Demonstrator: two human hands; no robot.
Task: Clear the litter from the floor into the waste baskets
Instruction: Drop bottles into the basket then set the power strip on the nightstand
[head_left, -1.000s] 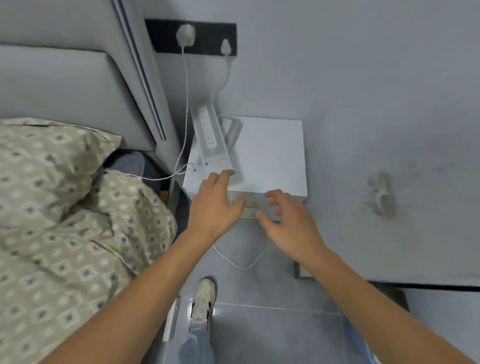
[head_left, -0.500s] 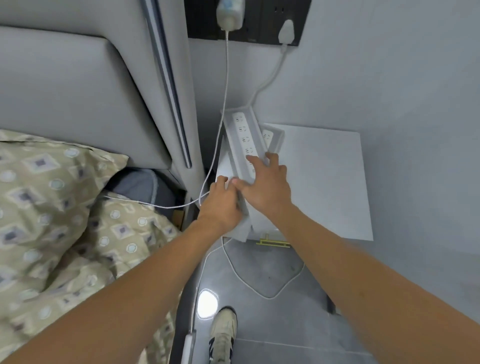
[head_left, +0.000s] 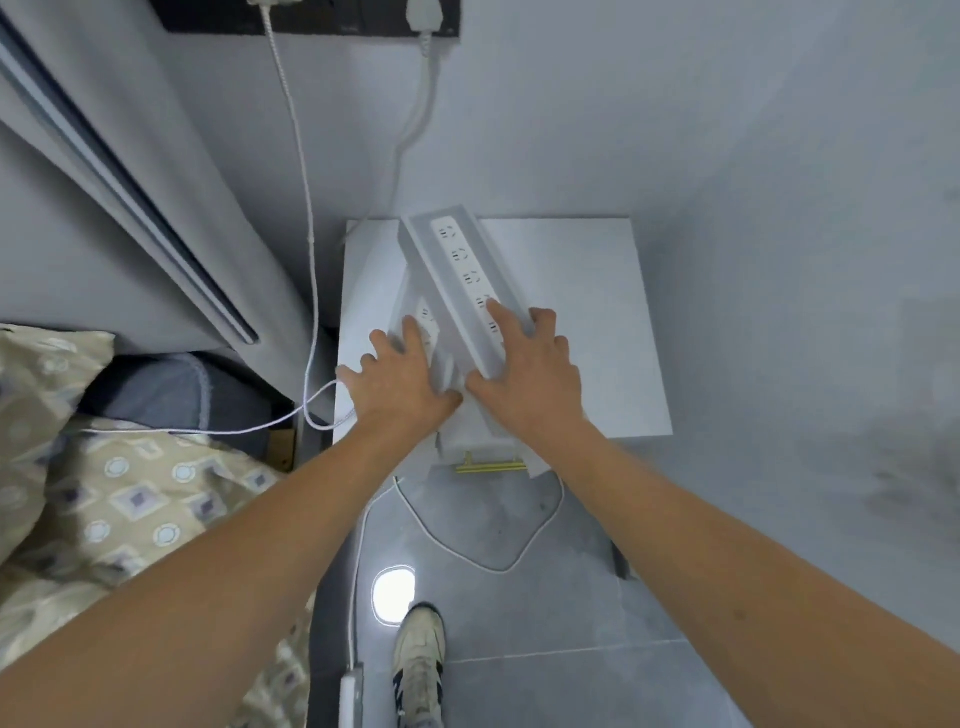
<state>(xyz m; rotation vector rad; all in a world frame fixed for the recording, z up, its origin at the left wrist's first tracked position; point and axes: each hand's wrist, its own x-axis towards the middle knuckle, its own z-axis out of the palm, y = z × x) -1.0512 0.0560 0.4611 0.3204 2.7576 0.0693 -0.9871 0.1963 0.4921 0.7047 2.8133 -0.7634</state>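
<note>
Both hands have left the nightstand's (head_left: 582, 332) front edge by the brass handle (head_left: 491, 464), where they rested a second ago, and now sit on its top. The right hand (head_left: 524, 374) lies flat across the near end of the upper power strip (head_left: 465, 273), index finger stretched along the sockets; half a second ago it gripped that strip higher up. The left hand (head_left: 397, 384), then curled at the left corner, is now spread over the lower strip (head_left: 428, 325). The upper strip has swung rightward, further onto the tabletop.
</note>
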